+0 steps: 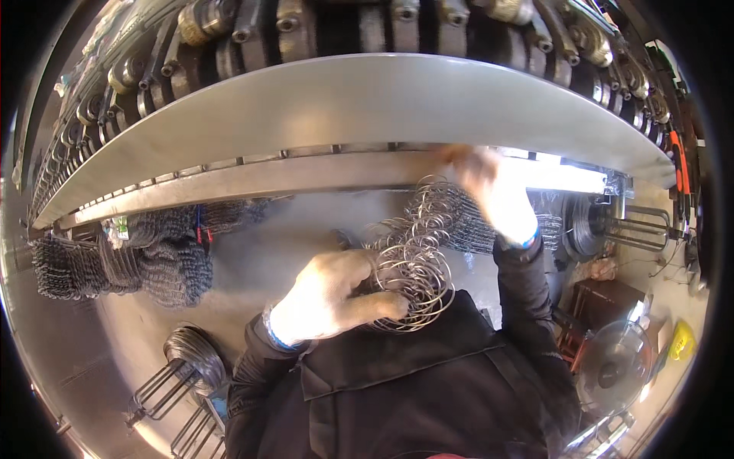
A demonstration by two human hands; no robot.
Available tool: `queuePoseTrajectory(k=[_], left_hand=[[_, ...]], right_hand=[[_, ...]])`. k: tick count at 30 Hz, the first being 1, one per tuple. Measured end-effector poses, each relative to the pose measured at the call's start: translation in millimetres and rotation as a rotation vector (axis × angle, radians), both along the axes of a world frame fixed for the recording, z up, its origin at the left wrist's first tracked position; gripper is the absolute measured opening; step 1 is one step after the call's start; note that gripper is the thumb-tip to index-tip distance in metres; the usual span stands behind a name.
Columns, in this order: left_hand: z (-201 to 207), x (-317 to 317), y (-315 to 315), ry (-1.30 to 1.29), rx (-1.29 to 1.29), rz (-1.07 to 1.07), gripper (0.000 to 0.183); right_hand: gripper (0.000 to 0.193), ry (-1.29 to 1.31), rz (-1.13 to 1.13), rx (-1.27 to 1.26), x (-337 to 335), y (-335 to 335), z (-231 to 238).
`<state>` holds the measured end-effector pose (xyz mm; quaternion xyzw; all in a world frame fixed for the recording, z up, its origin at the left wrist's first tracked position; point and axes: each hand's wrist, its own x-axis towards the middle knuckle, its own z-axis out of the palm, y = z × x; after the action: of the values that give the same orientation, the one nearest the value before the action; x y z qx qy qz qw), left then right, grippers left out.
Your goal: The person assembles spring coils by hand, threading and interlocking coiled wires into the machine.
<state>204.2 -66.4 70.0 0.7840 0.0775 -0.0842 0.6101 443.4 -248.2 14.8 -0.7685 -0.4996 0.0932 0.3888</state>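
My left hand (325,298), in a white glove with a blue cuff edge, is closed around the near end of a bunch of loose metal wire rings (413,279) close to my body. The rings trail up and away toward the machine's long metal bar (306,174). Raised at that bar is my right hand (493,187), also gloved. Motion and glare smear its fingers, so whether they hold anything cannot be made out. Just below the right hand hangs dark linked wire mesh (470,222).
A broad metal plate (367,96) spans the machine front, with a row of levers above. More dark mesh (176,271) hangs at the left. Wire coils sit on racks at left (195,356) and right (585,226). A round fan (612,367) stands lower right.
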Motion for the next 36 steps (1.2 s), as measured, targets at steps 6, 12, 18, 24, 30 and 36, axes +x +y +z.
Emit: queuePoseTrajectory(k=[6,12,18,24,30,36], left_hand=[[2.9,10.9,-30.9,-0.016,0.032,0.057,0.038],[2.8,23.0,-59.0,0.000,0.020,0.083,0.037],[-2.8,29.4,-71.7,0.075,-0.128,0.165,0.038],[5.7,51.9,-81.7,0.133,-0.241,0.153,0.036],[4.9,61.7,-101.8,0.164,-0.326,0.190,0.030],[4.5,69.1,-116.5,0.133,-0.251,0.137,0.033]], right_hand=[[0.036,0.440,0.284,0.179,6.3,-38.0,13.1],[0.023,-0.776,-0.381,-0.150,106.7,-29.4,-89.3],[0.029,-0.782,-0.185,-0.129,77.3,-69.5,-41.9],[0.038,0.047,0.538,0.178,29.4,-69.0,11.0],[0.026,-0.784,-0.478,-0.041,62.6,-108.4,-39.7],[0.021,-0.736,-0.313,0.099,156.7,-99.0,-93.8]])
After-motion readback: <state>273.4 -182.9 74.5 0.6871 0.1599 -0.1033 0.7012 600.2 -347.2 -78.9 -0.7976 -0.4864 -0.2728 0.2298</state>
